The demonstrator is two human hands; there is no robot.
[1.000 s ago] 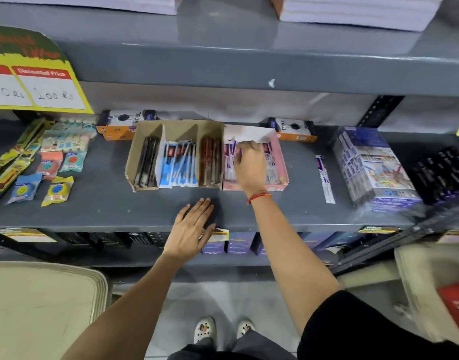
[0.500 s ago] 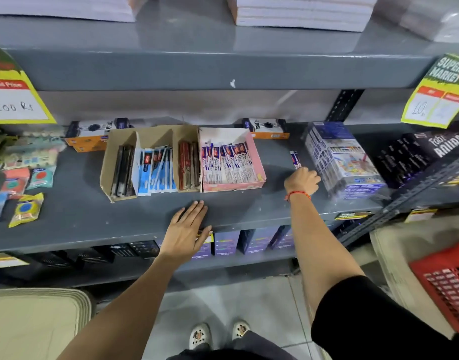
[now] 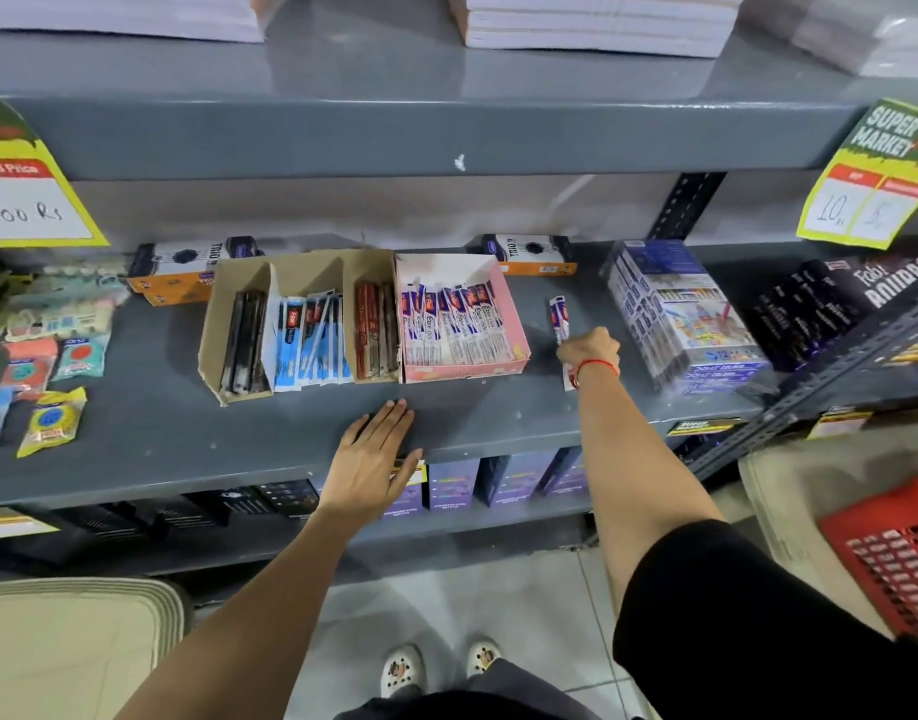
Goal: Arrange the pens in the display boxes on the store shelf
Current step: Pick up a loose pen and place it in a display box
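Two hands: both on the grey shelf (image 3: 135,423)
Left hand (image 3: 374,454): flat, fingers spread, empty
Right hand (image 3: 588,350): closed on packaged pen (image 3: 559,317), right of pink display box (image 3: 514,324)

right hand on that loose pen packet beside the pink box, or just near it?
Touching. The head view shows the right hand closed over the loose pen packet; the packet's ends stick out above and below the fist, no gap.

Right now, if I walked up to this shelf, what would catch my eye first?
Probably the pink display box mid-shelf, packed with pen packets, beside a brown cardboard box of black, blue and red pens. To its right, the right hand closes on a loose pen packet, while the left hand lies flat on the shelf edge.
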